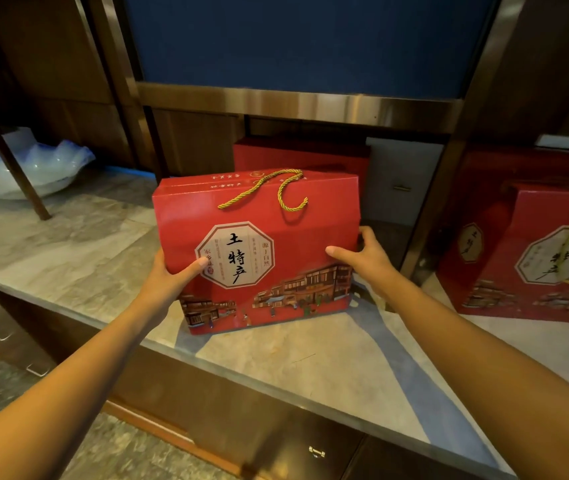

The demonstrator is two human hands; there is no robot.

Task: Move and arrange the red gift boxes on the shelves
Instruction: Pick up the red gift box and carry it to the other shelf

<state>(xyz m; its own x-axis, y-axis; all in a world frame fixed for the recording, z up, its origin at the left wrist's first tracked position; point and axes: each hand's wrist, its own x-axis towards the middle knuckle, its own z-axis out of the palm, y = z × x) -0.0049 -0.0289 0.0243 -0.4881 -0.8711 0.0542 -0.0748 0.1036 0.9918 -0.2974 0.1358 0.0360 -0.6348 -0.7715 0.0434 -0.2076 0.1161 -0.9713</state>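
- Box (pixel 259 251) at the centre of the frame: red, with a gold rope handle (pixel 265 188) on top and an octagonal label (pixel 234 254) on its front. It stands upright on the marble shelf (pixel 86 258), its lower edge touching the stone and its top tipped slightly away.
- Left hand (pixel 172 275) is clamped on the box's left edge, thumb across the front face by the label.
- Right hand (pixel 366 258) grips the right edge, thumb on the front, fingers wrapped behind.
- Long axis of the box runs left to right across the frame, so the two hands hold its short ends; neither is clearly nearer.
- Straight behind it, in the dark recess under the metal rail (pixel 297 105), stands a second red box (pixel 297 154); the two look close, though whether they touch I cannot tell.
- Two more red boxes (pixel 525 258) stand at the right of the frame, past a metal post.
- Judgement: the box is being squared up in front of the one behind; a straight push away from the body would seat it.
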